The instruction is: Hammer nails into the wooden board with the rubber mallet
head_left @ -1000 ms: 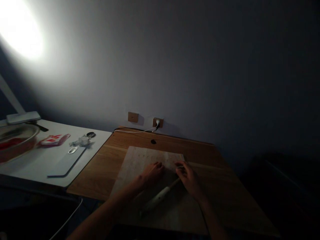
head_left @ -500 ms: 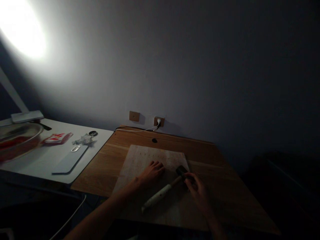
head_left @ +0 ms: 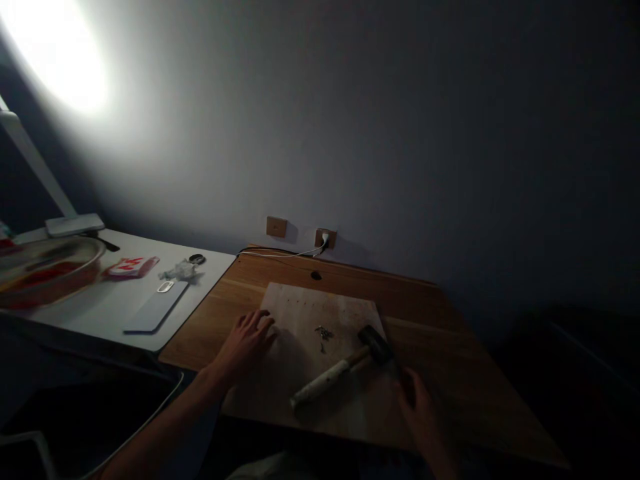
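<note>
A mallet-like hammer (head_left: 327,383) with a dark head and pale grip lies diagonally across a light wooden board (head_left: 300,360). My left hand (head_left: 249,340) is at the board's left edge, fingers loosely bent and apart, holding nothing. To the right of the hammer head is my right hand (head_left: 420,407), dark and blurred, off the hammer; its thumb and fingers look parted. A small heap of nails (head_left: 324,331) sits mid-board. Along the board's far edge runs a row of small dark marks or nails (head_left: 297,302), too small to make out.
The board rests on a brown wooden table (head_left: 430,333). On the white table (head_left: 175,313) at left are a clear basin (head_left: 95,257), a red-and-white packet (head_left: 133,267), crumpled plastic (head_left: 183,269), a flat grey device (head_left: 157,307) and a lamp base (head_left: 75,225). Cables (head_left: 285,253) run to a wall socket (head_left: 326,239).
My left hand has moved left from mid-board to the board's edge, and the nail heap now shows. My right hand has let go of the hammer head and drawn back to the right.
</note>
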A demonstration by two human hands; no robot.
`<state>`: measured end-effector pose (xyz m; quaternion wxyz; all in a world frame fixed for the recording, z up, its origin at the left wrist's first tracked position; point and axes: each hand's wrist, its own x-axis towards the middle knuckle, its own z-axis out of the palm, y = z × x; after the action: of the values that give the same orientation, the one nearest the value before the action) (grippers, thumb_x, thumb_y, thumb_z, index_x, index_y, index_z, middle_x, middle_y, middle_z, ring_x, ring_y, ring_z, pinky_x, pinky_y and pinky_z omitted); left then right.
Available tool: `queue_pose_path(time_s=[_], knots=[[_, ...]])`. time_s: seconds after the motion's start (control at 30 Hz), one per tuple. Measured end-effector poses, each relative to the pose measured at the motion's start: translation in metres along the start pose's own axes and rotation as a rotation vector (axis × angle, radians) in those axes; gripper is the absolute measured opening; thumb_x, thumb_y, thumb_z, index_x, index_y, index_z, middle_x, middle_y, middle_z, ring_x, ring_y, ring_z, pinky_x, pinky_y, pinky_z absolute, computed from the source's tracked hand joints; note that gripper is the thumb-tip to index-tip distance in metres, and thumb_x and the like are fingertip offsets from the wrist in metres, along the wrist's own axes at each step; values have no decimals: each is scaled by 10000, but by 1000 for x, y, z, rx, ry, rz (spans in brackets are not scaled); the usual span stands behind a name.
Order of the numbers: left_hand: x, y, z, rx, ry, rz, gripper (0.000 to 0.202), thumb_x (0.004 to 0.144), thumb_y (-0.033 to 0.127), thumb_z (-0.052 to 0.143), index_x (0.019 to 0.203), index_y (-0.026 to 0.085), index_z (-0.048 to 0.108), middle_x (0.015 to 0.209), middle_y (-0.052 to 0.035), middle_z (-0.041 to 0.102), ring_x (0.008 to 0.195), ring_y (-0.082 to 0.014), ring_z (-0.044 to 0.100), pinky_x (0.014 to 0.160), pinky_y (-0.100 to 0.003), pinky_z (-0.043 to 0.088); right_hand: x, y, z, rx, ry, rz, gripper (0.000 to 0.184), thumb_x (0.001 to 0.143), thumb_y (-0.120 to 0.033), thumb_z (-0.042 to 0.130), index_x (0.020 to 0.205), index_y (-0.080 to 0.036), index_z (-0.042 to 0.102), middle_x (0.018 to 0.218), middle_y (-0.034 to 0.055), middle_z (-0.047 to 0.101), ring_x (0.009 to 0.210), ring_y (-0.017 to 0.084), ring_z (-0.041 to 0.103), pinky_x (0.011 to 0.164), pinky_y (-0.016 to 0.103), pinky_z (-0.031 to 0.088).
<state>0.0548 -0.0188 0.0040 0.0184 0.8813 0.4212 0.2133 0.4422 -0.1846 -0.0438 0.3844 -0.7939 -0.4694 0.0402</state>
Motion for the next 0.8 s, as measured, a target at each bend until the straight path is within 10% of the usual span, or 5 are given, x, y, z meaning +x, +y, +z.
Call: queue_pose_path(time_s=[0.47,0.8], knots=[[-55,-55,-15,-34,-8,-297,293,956,375,496,1198,250,603,1401,-113,540,1089,-261,666,978,-431,528,-11,-71,40,267,-256,82,535,801,-597,482,1091,-179,647,1037,156,752,846,274,734,763,391,588],[-61,-103,-54,203,-39,-500,455,992,451,327,1197,157,606,1365,-181,542,1104,-296,662,933,-443,541,-28,-140,71,296,-476,-223,353,888,-356,550,1189,-206,659,1248,121,700,1127,257,680,987,396,551]])
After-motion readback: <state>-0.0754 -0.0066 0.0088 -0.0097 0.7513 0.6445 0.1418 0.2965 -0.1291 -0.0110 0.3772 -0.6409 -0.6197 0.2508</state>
